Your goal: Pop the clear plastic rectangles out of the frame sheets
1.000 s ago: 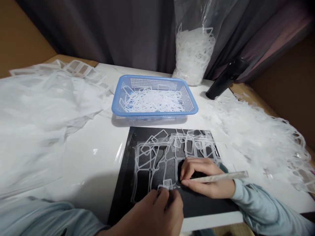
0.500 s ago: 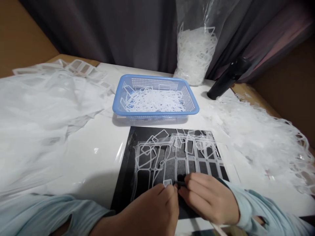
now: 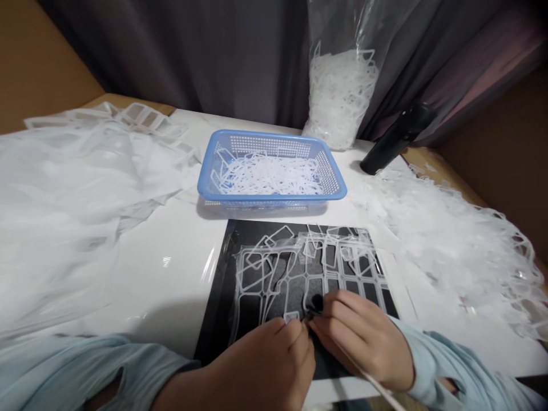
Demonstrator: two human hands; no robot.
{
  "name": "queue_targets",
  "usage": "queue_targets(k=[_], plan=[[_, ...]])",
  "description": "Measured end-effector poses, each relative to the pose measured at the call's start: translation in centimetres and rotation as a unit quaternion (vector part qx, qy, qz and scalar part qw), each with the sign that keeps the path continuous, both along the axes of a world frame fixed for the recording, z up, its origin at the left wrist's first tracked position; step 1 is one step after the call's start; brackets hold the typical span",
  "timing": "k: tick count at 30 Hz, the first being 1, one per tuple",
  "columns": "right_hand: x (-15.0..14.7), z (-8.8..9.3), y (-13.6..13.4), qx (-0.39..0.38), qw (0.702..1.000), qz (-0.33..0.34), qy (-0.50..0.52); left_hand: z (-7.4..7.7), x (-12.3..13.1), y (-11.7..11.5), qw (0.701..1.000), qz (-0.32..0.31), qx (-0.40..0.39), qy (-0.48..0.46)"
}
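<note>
A translucent plastic sheet of joined rectangular frames [image 3: 314, 276] lies on the black mat [image 3: 214, 319], with loose frames scattered over its far part. My left hand [image 3: 274, 357] is closed in a pinch at the sheet's near edge, and a small frame corner [image 3: 291, 315] shows just beyond its fingers. Close beside it, my right hand [image 3: 362, 337] is closed round a thin black tool [image 3: 315, 308] whose kind is mostly hidden by the fingers. Both sets of fingertips nearly meet. A pale strip [image 3: 379, 388] runs from under my right hand toward the bottom edge.
Beyond the mat stands a blue basket [image 3: 269, 198] holding many white frames. A clear bag of frames [image 3: 340, 97] and a black cylinder [image 3: 391, 142] stand behind it. Heaps of translucent sheets [image 3: 85, 182] lie left, and cut plastic scraps [image 3: 454, 245] right.
My right hand has shifted slightly up, and the black tool is tilted differently. The sheet near the fingers has moved a little. My left hand stays almost in place, still pinching.
</note>
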State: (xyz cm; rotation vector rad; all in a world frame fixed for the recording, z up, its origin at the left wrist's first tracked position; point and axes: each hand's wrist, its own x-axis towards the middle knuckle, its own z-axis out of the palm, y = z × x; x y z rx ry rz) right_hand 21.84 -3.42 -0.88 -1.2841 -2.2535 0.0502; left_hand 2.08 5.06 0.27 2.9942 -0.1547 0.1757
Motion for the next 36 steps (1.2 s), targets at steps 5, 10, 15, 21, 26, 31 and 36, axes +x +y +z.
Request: queue_targets(k=[5,10,15,21,26,31,36], plan=[[0.4,0.7,0.1,-0.186,0.957,-0.064,0.214,-0.4,-0.3,-0.4,0.998,-0.003,0.041,-0.048],[0.1,0.8,-0.3,-0.257,0.925,-0.121,0.251,-1.5,-0.2,-0.7,0.996,0.006,0.064,-0.068],[-0.2,0.5,-0.2,-0.257,0.924,-0.115,0.259,-2.2,-0.2,-0.7,0.995,0.018,0.08,-0.049],[-0.4,0.5,-0.1,-0.246,0.929,-0.121,0.248,-0.6,-0.3,-0.4,0.995,0.02,0.077,-0.061],[-0.5,0.7,-0.2,-0.242,0.936,-0.102,0.234,-1.2,-0.3,-0.6,0.992,0.034,0.088,-0.086],[-0.5,0.8,-0.3,-0.241,0.94,-0.091,0.224,-1.8,-0.3,-0.8,0.986,0.036,0.115,-0.118],[0.2,0.8,-0.2,-0.241,0.952,-0.047,0.185,-1.4,-0.3,-0.6,0.984,0.024,0.136,-0.111]])
